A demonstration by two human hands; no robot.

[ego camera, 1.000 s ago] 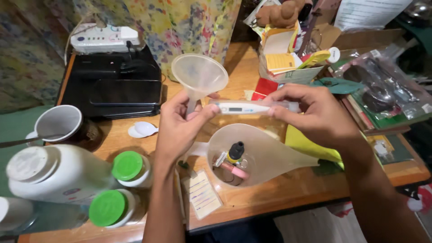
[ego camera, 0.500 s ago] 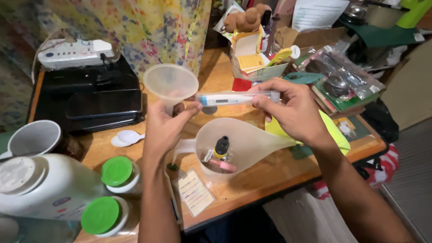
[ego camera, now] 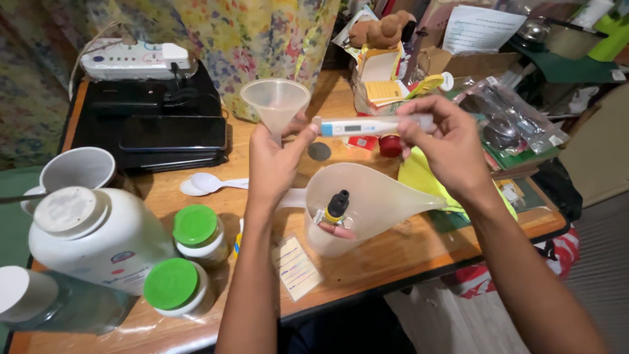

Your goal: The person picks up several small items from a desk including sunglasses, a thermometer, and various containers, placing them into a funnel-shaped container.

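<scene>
Both hands hold one thermometer [ego camera: 367, 125] level above the jug [ego camera: 367, 200]: the left hand [ego camera: 275, 160] pinches its near-left tip and also grips one funnel [ego camera: 275, 105]; the right hand [ego camera: 445, 147] is clamped on its right end. Steady, even fingertip pressure would keep it from slipping. Two green-lidded jars [ego camera: 196, 233] stand left.

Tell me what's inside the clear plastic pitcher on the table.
Inside the clear pitcher stand a small dropper bottle with a black cap and yellow collar, and a pink tube-like item lying on the bottom. Anything beneath them is hidden.
</scene>
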